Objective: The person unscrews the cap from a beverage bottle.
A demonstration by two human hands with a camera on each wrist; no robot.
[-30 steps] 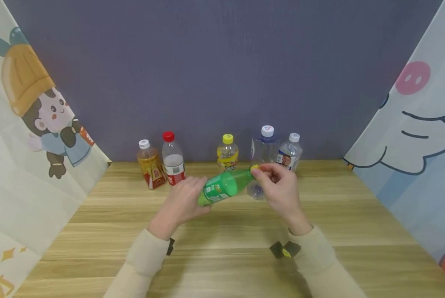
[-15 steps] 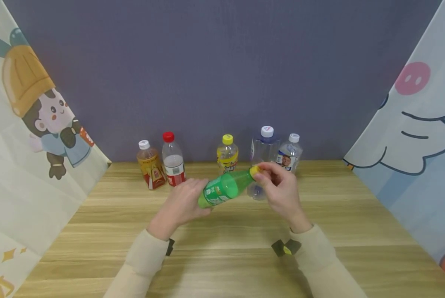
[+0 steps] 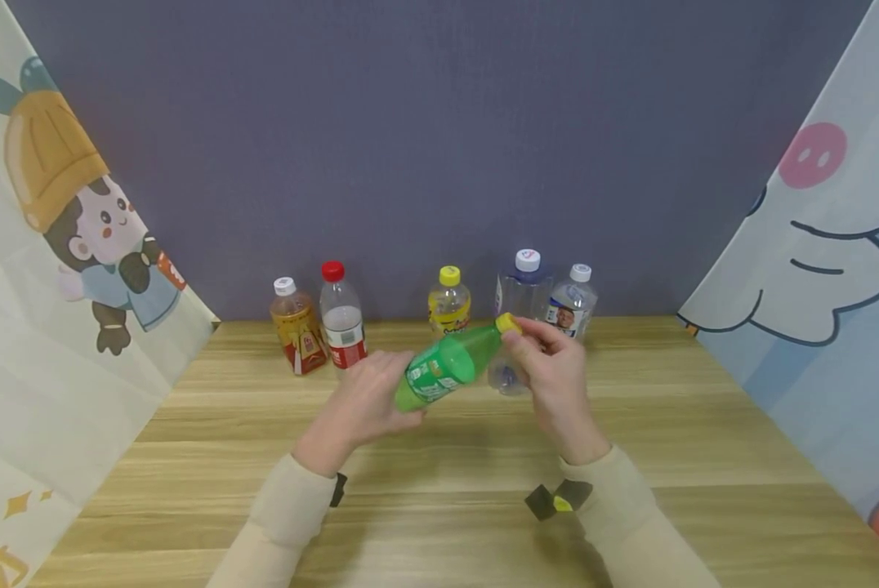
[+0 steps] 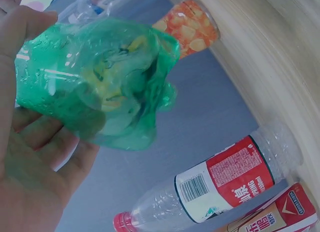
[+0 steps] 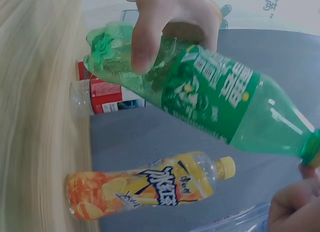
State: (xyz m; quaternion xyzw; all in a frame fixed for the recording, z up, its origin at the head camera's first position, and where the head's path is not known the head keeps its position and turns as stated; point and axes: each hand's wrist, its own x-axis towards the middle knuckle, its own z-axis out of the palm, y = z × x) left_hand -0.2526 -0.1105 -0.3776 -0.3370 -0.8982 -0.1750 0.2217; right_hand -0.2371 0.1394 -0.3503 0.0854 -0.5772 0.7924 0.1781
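A green plastic bottle (image 3: 443, 367) is held slantwise above the table, its yellow cap (image 3: 508, 323) up and to the right. My left hand (image 3: 366, 396) grips it around the lower part, thumb and fingers on opposite sides. At the cap, my right hand (image 3: 557, 380) pinches with thumb and index finger. The right wrist view shows the green label (image 5: 210, 92) facing that camera and the left thumb (image 5: 145, 49) pressed on the lower body. The ridged base of the bottle (image 4: 120, 87) fills much of the left wrist view.
Along the back of the wooden table (image 3: 439, 506) stand a white-capped amber bottle (image 3: 300, 335), a red-capped bottle (image 3: 342, 318), a yellow-capped bottle (image 3: 449, 306), a large clear bottle (image 3: 522, 290) and a smaller white-capped bottle (image 3: 575, 298). A grey wall (image 3: 439, 147) rises directly behind them.
The bottle's cap end has risen slightly, so the bottle slants more steeply. My right hand has shifted and turned a little at the cap; my left hand keeps its grip.
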